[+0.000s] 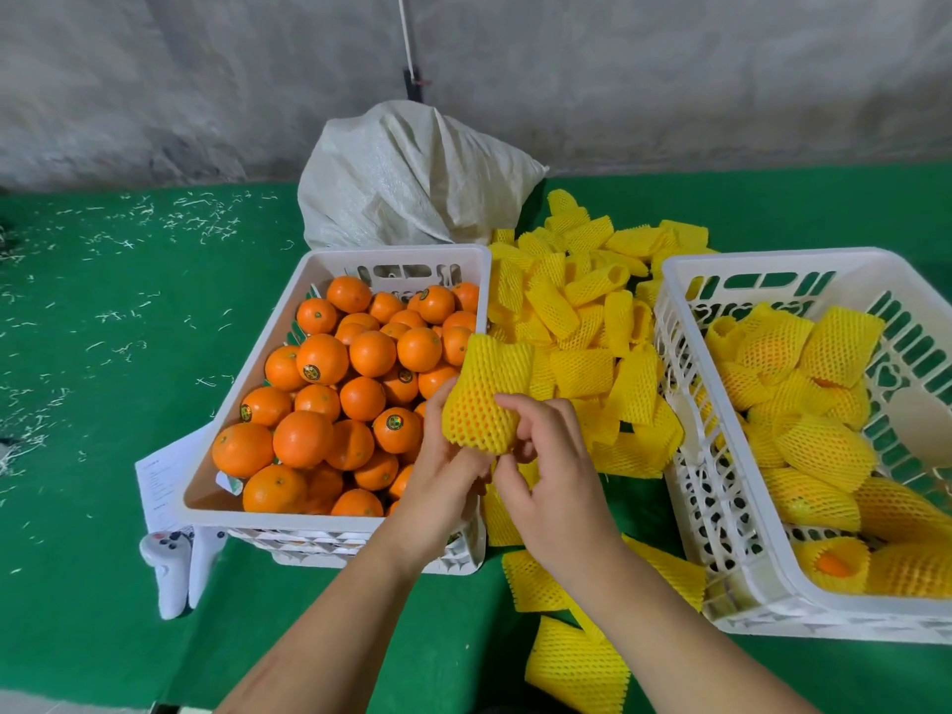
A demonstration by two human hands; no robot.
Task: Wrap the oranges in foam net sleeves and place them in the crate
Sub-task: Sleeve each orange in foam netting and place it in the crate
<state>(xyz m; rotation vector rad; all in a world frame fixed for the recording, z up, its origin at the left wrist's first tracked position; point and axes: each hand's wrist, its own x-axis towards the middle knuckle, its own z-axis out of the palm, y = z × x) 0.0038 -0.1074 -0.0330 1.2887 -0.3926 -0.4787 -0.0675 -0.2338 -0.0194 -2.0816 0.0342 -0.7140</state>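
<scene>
Both hands, the left hand (pixel 447 458) and right hand (pixel 554 471), grip a half-sleeved orange (pixel 476 412) between 2 crates at mid-surface; the foam net sleeve (pixel 497 360) should be drawn evenly over it.

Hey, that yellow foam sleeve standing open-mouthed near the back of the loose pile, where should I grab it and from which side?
Probably pinch the open rim of the foam sleeve from above right. Its mouth tilts up toward the right crate, so a thumb can slip inside the tube and the fingers close on the outer wall, ready to stretch it over an orange.
</scene>
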